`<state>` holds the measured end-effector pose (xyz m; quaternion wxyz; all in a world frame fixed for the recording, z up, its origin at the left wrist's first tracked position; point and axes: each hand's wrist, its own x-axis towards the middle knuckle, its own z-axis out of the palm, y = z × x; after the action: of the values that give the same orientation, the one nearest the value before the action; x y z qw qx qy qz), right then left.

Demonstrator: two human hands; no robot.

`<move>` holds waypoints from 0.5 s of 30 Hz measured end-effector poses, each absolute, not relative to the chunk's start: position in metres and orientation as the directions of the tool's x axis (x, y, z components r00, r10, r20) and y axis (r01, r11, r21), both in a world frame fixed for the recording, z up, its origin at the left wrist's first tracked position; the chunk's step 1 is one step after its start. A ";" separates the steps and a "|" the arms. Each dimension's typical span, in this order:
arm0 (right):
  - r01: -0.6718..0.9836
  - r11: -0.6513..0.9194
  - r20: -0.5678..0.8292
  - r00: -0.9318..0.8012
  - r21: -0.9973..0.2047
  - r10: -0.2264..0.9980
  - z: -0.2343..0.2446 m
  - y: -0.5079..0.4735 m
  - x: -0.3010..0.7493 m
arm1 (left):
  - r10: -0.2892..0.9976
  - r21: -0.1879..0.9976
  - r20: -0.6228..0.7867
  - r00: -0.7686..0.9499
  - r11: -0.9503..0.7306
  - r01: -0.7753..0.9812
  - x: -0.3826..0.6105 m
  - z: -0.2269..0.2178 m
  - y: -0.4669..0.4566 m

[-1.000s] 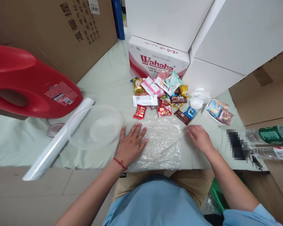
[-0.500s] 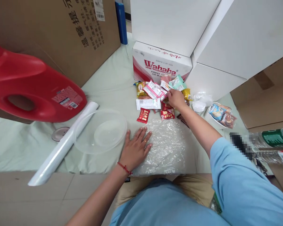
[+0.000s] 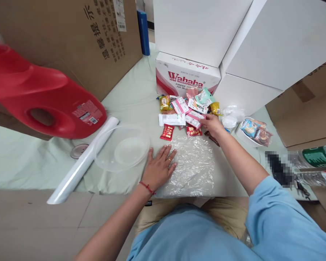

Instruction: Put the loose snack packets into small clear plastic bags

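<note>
My left hand (image 3: 160, 165) lies flat, fingers spread, over the left edge of a crinkled clear plastic bag (image 3: 191, 166). At the right side of the snack pile, my right hand (image 3: 214, 125) pinches the right end of a pink-and-white snack packet (image 3: 194, 119); the fingertips are partly hidden. Around it are another pink-and-white packet (image 3: 180, 105), a white bar wrapper (image 3: 172, 119), a white packet with orange print (image 3: 197, 106), a mint-green packet (image 3: 204, 96) and red-wrapped sweets (image 3: 167, 132). A dark brown stick wrapper (image 3: 212, 138) lies below my right wrist.
A round clear plastic lid or dish (image 3: 122, 148) and a white roll (image 3: 83, 161) lie left, beside a big red jug (image 3: 51, 98). A Wahaha box (image 3: 187, 74) stands behind the snacks. Right are a white bowl of snacks (image 3: 246, 137) and plastic bottles (image 3: 315, 158).
My right hand has shifted right and towards me, bringing a pink-and-white packet lower in the pile and uncovering the packet with orange print. My left hand stays flat on the bag. The view has shifted slightly.
</note>
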<state>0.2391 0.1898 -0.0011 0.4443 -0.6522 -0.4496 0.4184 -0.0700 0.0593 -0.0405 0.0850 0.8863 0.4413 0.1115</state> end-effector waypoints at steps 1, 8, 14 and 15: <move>0.197 -0.211 -0.173 0.194 -0.957 0.966 -0.001 0.178 0.243 | 0.800 0.249 0.122 0.587 -0.597 0.763 -0.070 -0.041 0.060; 0.843 0.047 0.090 0.002 -0.535 0.996 0.013 0.180 0.219 | 0.796 0.238 0.122 0.593 -0.604 0.761 -0.068 -0.040 0.061; 0.983 -0.075 -0.040 0.070 -0.165 0.997 0.029 0.232 0.215 | 0.802 0.240 0.110 0.588 -0.595 0.767 -0.069 -0.039 0.061; 0.987 -0.093 0.024 0.097 -0.132 0.995 0.030 0.235 0.216 | 0.800 0.243 0.113 0.590 -0.598 0.764 -0.069 -0.039 0.061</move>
<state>0.2163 0.2351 0.0300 0.0570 -0.7385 -0.6709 0.0354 -0.0689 0.0612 -0.0390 0.0845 0.8875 0.4405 0.1057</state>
